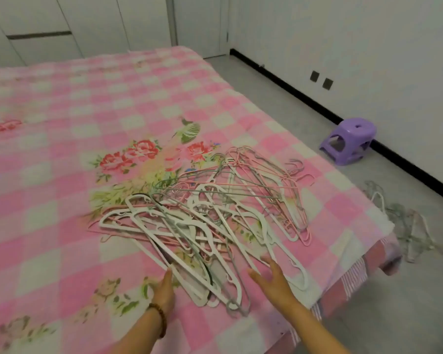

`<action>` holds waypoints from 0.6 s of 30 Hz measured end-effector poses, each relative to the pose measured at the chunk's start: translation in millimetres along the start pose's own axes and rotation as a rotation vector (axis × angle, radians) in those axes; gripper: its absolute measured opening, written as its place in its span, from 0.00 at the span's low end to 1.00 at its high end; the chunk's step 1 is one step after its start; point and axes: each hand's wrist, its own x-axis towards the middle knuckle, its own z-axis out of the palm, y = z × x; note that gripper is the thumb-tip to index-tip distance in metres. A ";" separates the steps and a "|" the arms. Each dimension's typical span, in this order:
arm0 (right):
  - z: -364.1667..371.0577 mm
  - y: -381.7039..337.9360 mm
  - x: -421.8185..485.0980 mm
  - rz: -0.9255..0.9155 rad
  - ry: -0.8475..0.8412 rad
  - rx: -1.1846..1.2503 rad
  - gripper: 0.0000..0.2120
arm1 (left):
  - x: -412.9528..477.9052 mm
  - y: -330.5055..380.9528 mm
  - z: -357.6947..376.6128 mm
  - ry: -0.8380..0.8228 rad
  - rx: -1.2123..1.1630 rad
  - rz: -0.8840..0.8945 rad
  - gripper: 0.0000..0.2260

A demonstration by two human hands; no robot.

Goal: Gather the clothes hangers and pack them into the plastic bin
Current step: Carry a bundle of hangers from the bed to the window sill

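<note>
Two hands spread wide, nothing held: left hand [165, 290] edge-on at near end of white hangers, right hand [272, 279] palm down just beside same end. Tangled hanger pile [210, 221] lies on pink checked bed [62, 139]; more hangers [406, 226] on floor past bed corner. Plastic bin not in view. Advice: sweep inward from both sides, align hooks, lift small bundle to avoid snags.

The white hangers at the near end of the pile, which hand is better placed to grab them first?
Probably the left hand: its fingertips already touch the white hangers, while the right hand hovers open beside them.
</note>
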 end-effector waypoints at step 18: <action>101.1 9.0 4.2 -0.375 0.116 -0.416 0.25 | 33.4 -27.4 2.5 0.065 0.017 0.095 0.35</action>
